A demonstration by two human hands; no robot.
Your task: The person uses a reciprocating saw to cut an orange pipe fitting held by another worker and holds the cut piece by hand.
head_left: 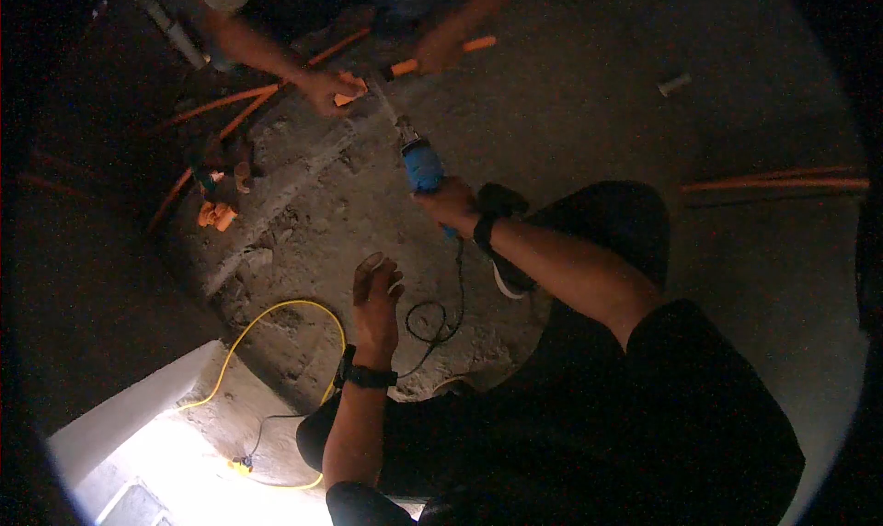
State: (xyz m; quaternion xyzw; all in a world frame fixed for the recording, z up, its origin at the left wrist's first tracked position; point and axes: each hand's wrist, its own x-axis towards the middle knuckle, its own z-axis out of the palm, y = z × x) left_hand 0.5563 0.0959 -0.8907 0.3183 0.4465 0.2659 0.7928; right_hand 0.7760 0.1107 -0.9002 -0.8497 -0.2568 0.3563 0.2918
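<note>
My right hand [448, 204] is wrapped round the body of a blue corded power tool [423, 165], which looks like a hammer drill. Its metal front end and thin bit point away from me, toward another person's hands. My left hand [375, 291] is raised over the floor with loosely curled fingers, and nothing shows in it. Across from me, one of the other person's hands [324, 92] holds an orange box-like piece [351, 88] close to the bit's tip. Their other hand [440, 52] grips an orange-handled tool with a dark head, seemingly a hammer [405, 67].
Orange conduits [246, 112] lie at the left, more conduits [773, 185] at the right. Orange fittings [218, 215] sit among rubble by a rough groove [267, 227]. A dark cord [460, 287] and a yellow cable [276, 307] loop on the floor. Bright light enters lower left.
</note>
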